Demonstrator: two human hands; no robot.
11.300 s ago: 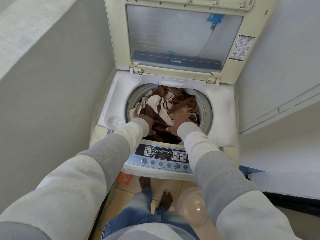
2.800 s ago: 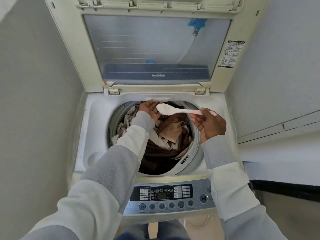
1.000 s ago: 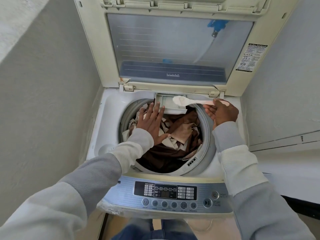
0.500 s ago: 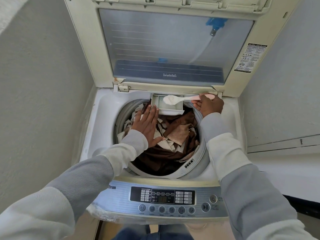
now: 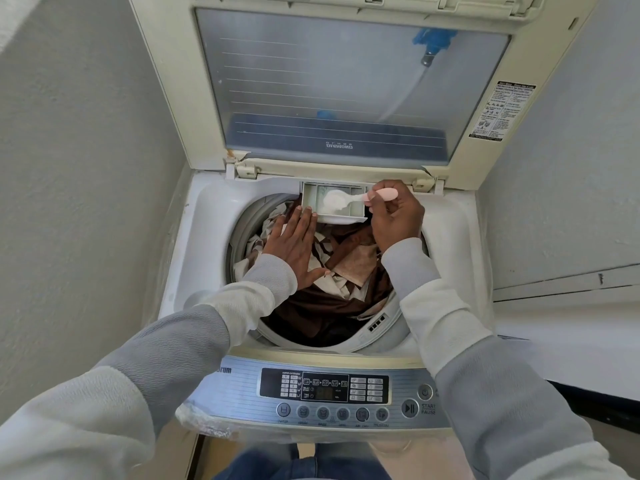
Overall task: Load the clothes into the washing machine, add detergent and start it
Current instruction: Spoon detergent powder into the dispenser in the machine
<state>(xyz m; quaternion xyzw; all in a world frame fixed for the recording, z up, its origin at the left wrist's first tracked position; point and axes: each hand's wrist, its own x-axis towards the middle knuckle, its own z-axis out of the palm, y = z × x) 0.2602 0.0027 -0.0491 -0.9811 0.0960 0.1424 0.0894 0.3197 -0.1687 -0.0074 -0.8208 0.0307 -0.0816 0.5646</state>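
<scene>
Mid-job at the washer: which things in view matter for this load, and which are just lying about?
In play:
- detergent scoop, pinched by right hand
- open detergent drawer
- clothes under the flat left hand
- start/pause button

Just there:
- warning sticker
- blue hose fitting behind the lid window

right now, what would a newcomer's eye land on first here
Most likely the right hand pinching a pink spoon of white powder over the open detergent drawer at the back rim of the washer. Next, the left hand lying flat on the brown and cream clothes in the drum, with the raised lid standing behind.
</scene>
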